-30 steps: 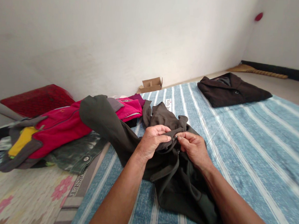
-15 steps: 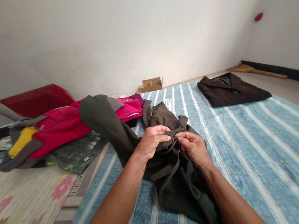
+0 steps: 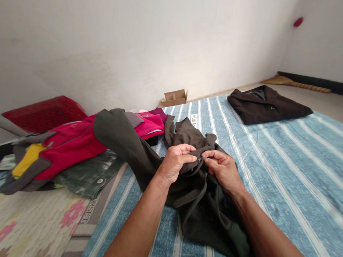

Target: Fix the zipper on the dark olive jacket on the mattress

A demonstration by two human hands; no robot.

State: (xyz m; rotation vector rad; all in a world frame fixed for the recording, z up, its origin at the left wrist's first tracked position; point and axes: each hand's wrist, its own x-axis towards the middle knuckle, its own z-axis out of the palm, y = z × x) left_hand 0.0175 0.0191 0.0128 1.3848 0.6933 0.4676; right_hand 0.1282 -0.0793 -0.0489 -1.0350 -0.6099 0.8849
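Observation:
A dark olive zip-up hoodie [image 3: 201, 210] lies crumpled on the blue striped sheet [image 3: 296, 169] in front of me. My left hand [image 3: 175, 161] is closed on the fabric at the hoodie's neck edge. My right hand [image 3: 222, 167] pinches the small zipper pull just beside the left thumb. Both hands touch at the zip. One sleeve of the hoodie [image 3: 116, 135] stretches left over the clothes pile.
A pile of clothes sits at left: a pink and grey jacket [image 3: 70, 144] and a dark green denim piece [image 3: 91, 176]. A folded dark brown jacket [image 3: 267, 104] lies at the far right. A small cardboard box [image 3: 174, 97], a red cushion [image 3: 44, 112] and a floral mat [image 3: 28, 220] are nearby.
My hands stay at the zip with only tiny finger shifts. The view has drifted slightly.

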